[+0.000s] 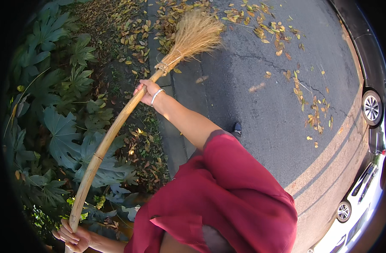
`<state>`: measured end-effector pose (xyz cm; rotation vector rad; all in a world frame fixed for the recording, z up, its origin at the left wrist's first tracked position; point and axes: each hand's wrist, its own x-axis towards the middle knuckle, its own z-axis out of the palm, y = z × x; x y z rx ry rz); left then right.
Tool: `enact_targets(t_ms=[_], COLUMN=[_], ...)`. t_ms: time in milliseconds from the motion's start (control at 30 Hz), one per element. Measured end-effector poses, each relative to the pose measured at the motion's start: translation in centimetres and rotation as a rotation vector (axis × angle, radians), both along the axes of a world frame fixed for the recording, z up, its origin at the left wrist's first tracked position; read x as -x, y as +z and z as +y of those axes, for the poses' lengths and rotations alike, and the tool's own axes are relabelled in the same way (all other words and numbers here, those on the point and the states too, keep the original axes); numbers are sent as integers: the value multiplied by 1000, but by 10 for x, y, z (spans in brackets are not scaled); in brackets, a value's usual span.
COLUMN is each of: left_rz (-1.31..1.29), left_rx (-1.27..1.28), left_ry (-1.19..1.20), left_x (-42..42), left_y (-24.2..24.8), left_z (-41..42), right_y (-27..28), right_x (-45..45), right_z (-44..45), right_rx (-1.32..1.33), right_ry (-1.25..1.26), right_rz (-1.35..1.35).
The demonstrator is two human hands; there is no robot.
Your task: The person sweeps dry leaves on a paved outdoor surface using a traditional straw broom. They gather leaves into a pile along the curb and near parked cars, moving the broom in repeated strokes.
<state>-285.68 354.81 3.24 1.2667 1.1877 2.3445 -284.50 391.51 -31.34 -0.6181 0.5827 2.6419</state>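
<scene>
A broom with a bamboo handle (99,153) slants from the lower left to the upper middle. My right hand (148,91), with a silver bangle at its wrist, grips the handle just below the binding. Near the other end of the handle, my left hand (73,237) is wrapped around it. The straw-coloured bristles (197,34) fan out over fallen leaves (167,23) along the road's edge. Whether the bristle tips touch the ground cannot be told.
Large-leaved shrubs (63,136) crowd the left side beside a leaf-strewn soil strip. A concrete kerb (170,139) borders the asphalt road (262,101). Scattered leaves (316,117) lie on the road. A dark car (365,47) and a white car (354,218) stand along the right.
</scene>
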Motion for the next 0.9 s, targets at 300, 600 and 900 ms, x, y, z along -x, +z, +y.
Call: enact_targets(t_ms=[300,600,900], left_rz=[-280,-683,-633], left_rx=[-218,66,541], left_ry=[18,-794,-1203], left_x=[88,-15,-299], left_y=[-62,-166,-229], left_z=[-2,265,357], right_y=[-19,-110,-128], right_x=[-148,-462,-668], right_z=[-69,-82,-82], right_rx=[56,284,548], right_ry=[-161,-890,-1263], right_rz=[-187,-645,-878])
